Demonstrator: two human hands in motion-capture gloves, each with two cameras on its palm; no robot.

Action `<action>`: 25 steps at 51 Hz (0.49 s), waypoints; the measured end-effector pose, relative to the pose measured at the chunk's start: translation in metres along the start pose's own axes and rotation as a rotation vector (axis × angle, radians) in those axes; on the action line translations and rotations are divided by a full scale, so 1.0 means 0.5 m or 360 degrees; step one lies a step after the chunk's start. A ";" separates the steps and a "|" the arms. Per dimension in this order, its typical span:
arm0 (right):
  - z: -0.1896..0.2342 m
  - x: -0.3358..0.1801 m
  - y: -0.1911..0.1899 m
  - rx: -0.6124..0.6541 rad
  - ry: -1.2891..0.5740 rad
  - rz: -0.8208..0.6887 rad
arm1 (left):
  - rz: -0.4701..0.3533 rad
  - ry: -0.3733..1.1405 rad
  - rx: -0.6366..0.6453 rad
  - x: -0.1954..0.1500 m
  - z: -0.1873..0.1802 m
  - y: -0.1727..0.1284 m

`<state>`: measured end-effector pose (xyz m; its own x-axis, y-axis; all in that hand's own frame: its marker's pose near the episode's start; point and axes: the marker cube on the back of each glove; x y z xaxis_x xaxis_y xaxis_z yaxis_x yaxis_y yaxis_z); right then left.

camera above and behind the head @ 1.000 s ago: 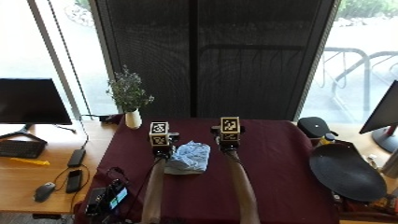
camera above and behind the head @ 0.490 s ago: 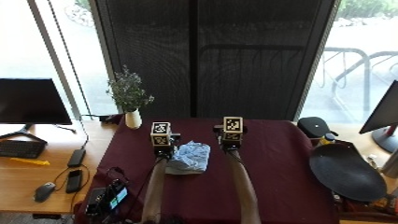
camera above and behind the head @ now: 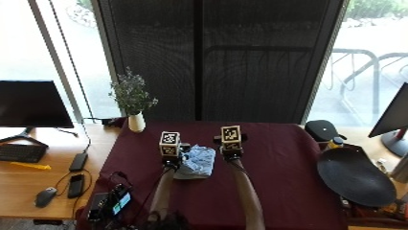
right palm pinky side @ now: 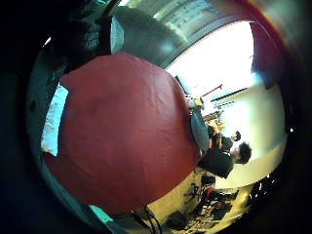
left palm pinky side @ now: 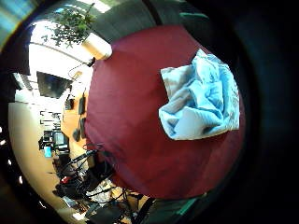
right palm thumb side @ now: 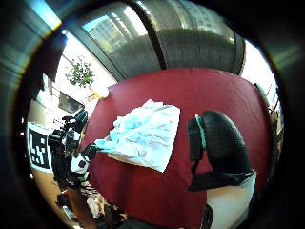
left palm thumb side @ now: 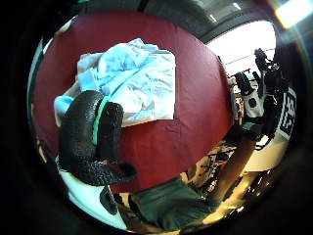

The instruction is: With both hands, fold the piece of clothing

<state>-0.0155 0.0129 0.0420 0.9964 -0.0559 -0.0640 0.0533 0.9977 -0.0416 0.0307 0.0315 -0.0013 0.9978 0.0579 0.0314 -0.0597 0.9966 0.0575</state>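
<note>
A crumpled light blue garment (camera above and behind the head: pixel 198 161) lies in a loose bundle on the maroon table (camera above and behind the head: pixel 287 177), left of centre. My left hand (camera above and behind the head: pixel 171 159) hovers at its left edge and my right hand (camera above and behind the head: pixel 231 154) just off its right edge. Neither hand holds anything. The left thumb-side palm view shows the garment (left palm thumb side: pixel 132 81) beyond my loosely bent thumb (left palm thumb side: pixel 93 137), apart from it. From the right thumb side the garment (right palm thumb side: pixel 143 133) lies a little way off, beside that thumb (right palm thumb side: pixel 217 148). Its edge (right palm pinky side: pixel 51 122) also shows in the right little-finger view, and the bundle (left palm pinky side: pixel 201 100) in the left one.
A white vase with a plant (camera above and behind the head: pixel 136 120) stands at the table's back left corner. A large dark round dish (camera above and behind the head: pixel 356 176) lies off the right edge, with a black object (camera above and behind the head: pixel 322 129) behind it. A small device (camera above and behind the head: pixel 111 203) sits at the front left corner.
Both hands have drifted slightly, the left a little toward me and toward the garment. The garment lies where it was.
</note>
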 end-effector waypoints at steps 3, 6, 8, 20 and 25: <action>-0.011 0.003 -0.003 0.0024 0.0004 -0.0004 | 0.0027 0.0032 -0.0008 -0.002 0.008 0.000; -0.017 0.005 -0.012 0.0043 -0.0014 -0.0002 | 0.0051 0.0013 0.0134 -0.014 0.013 -0.028; -0.030 0.004 -0.009 0.0029 -0.0028 0.0011 | 0.0034 -0.0004 0.0151 -0.022 0.010 -0.030; -0.045 -0.012 -0.018 0.0012 -0.0017 -0.0046 | -0.0017 0.0005 0.0054 -0.029 -0.008 -0.019; -0.015 -0.016 -0.021 -0.0012 -0.0013 -0.0060 | -0.0030 -0.0128 0.0507 -0.055 -0.021 -0.102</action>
<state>-0.0246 0.0026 0.0354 0.9942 -0.0934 -0.0541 0.0907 0.9946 -0.0511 0.0067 -0.0202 -0.0155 0.9942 0.0223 0.1056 -0.0599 0.9279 0.3679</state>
